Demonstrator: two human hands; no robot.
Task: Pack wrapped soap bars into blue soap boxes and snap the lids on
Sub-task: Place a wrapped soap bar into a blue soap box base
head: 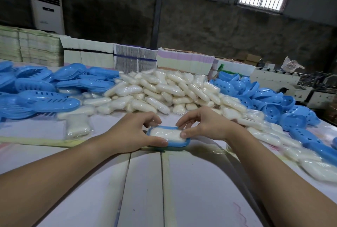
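A blue soap box base [179,144] lies on the table in front of me with a white wrapped soap bar [165,134] inside it, no lid on. My left hand [131,132] grips the box's left end, thumb along the near rim and fingers curled over the far rim. My right hand [204,126] pinches the right end of the soap, thumb on its near corner and fingers on the far side. A large heap of wrapped soap bars [164,89] sits behind. Blue lids [49,88] pile at the left, blue box bases [273,104] at the right.
Loose wrapped bars [269,135] trail along the right side toward me, and one lies flat at the left [78,126]. Stacks of flat cartons [135,58] line the table's far edge. A white air-conditioner unit [47,7] stands at the back left.
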